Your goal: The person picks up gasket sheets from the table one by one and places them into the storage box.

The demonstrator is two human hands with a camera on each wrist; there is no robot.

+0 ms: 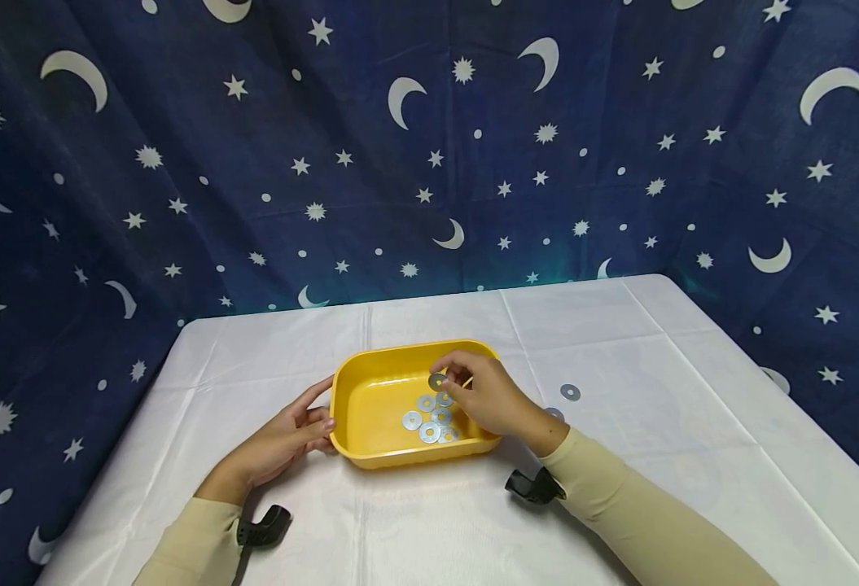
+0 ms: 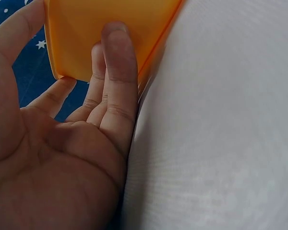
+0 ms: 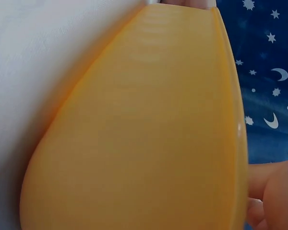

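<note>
A yellow plastic tray [image 1: 370, 391] stands on the white-covered table, with several flat metal washers [image 1: 411, 421] lying toward its right half. My right hand [image 1: 489, 395] reaches over the tray's right end and pinches one washer [image 1: 438, 382] between thumb and fingertips, above the others. At the opposite end, my left hand [image 1: 282, 439] holds the tray by its left wall, thumb at the rim. The left wrist view shows that hand's fingers [image 2: 120, 62] against the outer wall. In the right wrist view the tray wall [image 3: 149, 120] hides most of the right hand.
To the right of the tray a loose washer [image 1: 570, 392] lies on the tablecloth [image 1: 663, 472]. Another washer [image 1: 554, 414] is partly covered by my right wrist. A dark blue curtain [image 1: 370, 163] with moons and stars hangs behind the table and along its sides.
</note>
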